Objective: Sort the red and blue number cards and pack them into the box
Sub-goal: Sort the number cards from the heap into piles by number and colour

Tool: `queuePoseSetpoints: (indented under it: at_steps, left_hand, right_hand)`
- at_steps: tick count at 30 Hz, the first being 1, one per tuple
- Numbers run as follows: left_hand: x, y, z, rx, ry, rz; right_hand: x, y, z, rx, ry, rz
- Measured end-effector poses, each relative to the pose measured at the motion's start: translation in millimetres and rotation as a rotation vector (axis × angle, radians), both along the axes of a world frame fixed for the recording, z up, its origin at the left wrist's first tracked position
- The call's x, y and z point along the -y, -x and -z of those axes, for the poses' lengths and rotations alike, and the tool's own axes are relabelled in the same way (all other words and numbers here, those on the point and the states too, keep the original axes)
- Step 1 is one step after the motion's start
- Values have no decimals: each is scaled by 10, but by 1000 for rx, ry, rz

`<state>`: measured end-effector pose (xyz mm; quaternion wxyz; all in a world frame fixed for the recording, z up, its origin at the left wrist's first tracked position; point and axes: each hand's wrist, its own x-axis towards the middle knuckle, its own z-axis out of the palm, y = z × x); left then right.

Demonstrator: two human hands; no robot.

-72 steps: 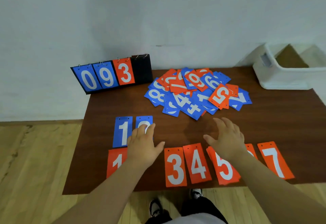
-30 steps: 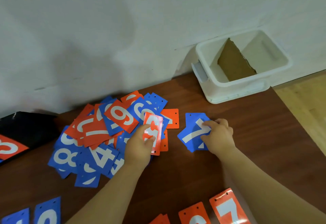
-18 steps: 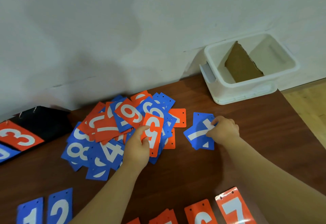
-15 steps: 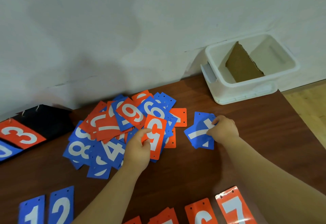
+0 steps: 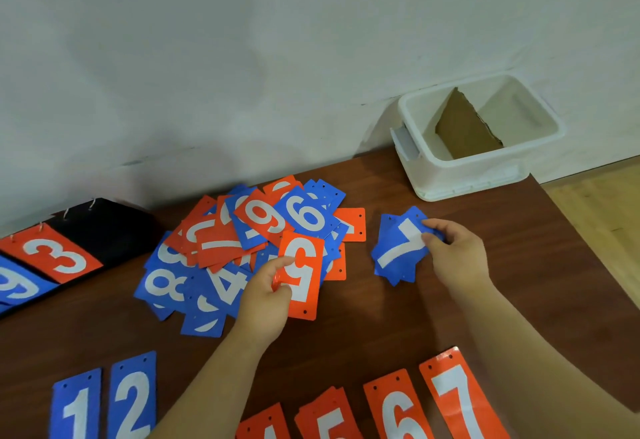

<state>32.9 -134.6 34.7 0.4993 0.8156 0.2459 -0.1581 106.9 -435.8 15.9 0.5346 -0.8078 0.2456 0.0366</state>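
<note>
At the far left the scoreboard [image 5: 104, 231] leans by the wall, apparently the stand these cards came off. Along the near edge of the table [image 5: 381, 328], blue 1 [image 5: 78, 407] and blue 2 [image 5: 133, 397] lie side by side face up, which looks like the start of a blue run in number order. The mixed pile [image 5: 242, 231] sits mid-table, reds and blues overlapping, waiting to be picked through. The left hand [image 5: 263, 300] pinches the red 5 [image 5: 304, 276] by its left edge between thumb and curled fingers, holding it over the pile's near right side, probably to read and place it. The right hand [image 5: 457, 255] nips the right edge of the blue 7 [image 5: 398, 248] with thumb and fingertips. That card tops a small blue fan set just apart from the pile, likely to keep colours separate. The red row [image 5: 398, 407] runs 4 to 7 below. The box [image 5: 467, 165] stands at the far right corner, its divider [image 5: 464, 130] probably there to split the colours; no cards show inside.
</note>
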Motion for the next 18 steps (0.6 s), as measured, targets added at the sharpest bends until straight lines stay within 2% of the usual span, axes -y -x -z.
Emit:
queuePoseSetpoints:
  at_steps: [4, 8, 14, 18]
  left_hand:
    - [-159, 182, -205, 8, 52, 129]
    - [-391, 400, -482, 38, 9, 242]
    - [-928, 922, -997, 117, -8, 354]
    - [-1335, 1318, -1279, 127, 10, 495]
  right_hand:
    - [-226, 245, -467, 8, -182, -274]
    - [-554, 501, -884, -89, -170, -632]
    - [-1202, 950, -1267, -33, -113, -779]
    - [-1651, 1357, -1423, -69, -80, -920]
